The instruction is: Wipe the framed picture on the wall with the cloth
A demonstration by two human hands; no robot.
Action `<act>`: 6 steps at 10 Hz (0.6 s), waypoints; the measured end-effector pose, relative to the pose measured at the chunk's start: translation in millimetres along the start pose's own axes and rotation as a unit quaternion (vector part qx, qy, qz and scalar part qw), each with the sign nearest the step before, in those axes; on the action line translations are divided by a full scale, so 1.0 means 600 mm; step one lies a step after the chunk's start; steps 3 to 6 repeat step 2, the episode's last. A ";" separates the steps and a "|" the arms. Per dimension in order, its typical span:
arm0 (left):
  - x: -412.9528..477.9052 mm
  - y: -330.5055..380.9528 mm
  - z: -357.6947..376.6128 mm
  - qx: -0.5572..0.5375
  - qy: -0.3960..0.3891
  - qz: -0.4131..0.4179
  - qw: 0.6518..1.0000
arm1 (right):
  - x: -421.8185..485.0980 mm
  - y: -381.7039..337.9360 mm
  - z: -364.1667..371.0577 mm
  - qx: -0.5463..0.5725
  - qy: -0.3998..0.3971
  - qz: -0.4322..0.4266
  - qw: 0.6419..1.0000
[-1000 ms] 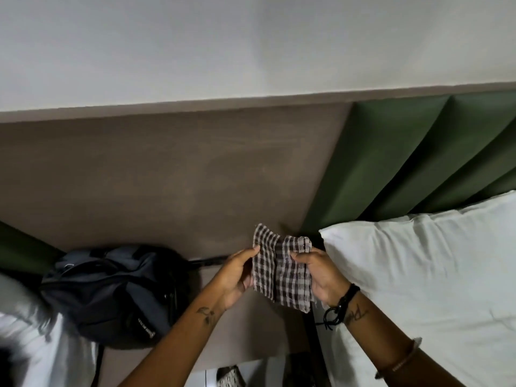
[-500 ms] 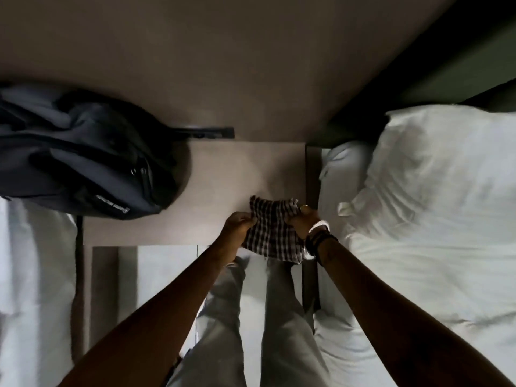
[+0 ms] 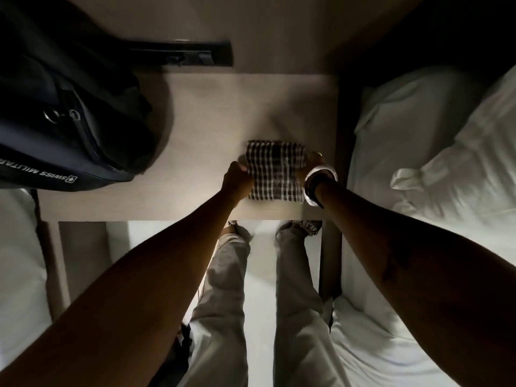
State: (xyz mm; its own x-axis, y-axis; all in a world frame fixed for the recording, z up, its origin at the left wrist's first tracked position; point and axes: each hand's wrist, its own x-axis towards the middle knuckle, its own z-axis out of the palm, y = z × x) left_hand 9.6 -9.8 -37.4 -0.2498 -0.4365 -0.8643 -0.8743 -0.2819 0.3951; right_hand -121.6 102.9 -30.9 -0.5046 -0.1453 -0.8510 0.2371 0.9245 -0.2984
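A folded black-and-white checked cloth (image 3: 275, 170) lies flat on the pale wooden bedside table (image 3: 212, 118), near its right front corner. My left hand (image 3: 237, 177) grips the cloth's left edge. My right hand (image 3: 314, 166), with bangles at the wrist, holds its right edge. The framed picture and the wall above are out of view, as the camera looks straight down.
A dark backpack (image 3: 64, 107) fills the table's left part. A black socket strip (image 3: 181, 53) sits on the back panel. A white bed with a pillow (image 3: 435, 152) lies to the right, another white bed (image 3: 16, 247) to the left. My legs and shoes show below.
The view has swung from the wall down to the table. Both hands have brought the folded cloth down from chest height onto the tabletop.
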 end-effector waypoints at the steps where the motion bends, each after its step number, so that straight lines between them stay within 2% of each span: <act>1: -0.029 0.002 -0.024 0.083 0.022 0.009 0.996 | -0.029 -0.003 -0.015 -0.092 0.021 0.005 0.995; 2: -0.070 0.019 -0.048 0.103 0.032 0.044 0.993 | -0.071 -0.018 -0.042 -0.116 0.046 -0.033 0.992; 6: -0.070 0.019 -0.048 0.103 0.032 0.044 0.993 | -0.071 -0.018 -0.042 -0.116 0.046 -0.033 0.992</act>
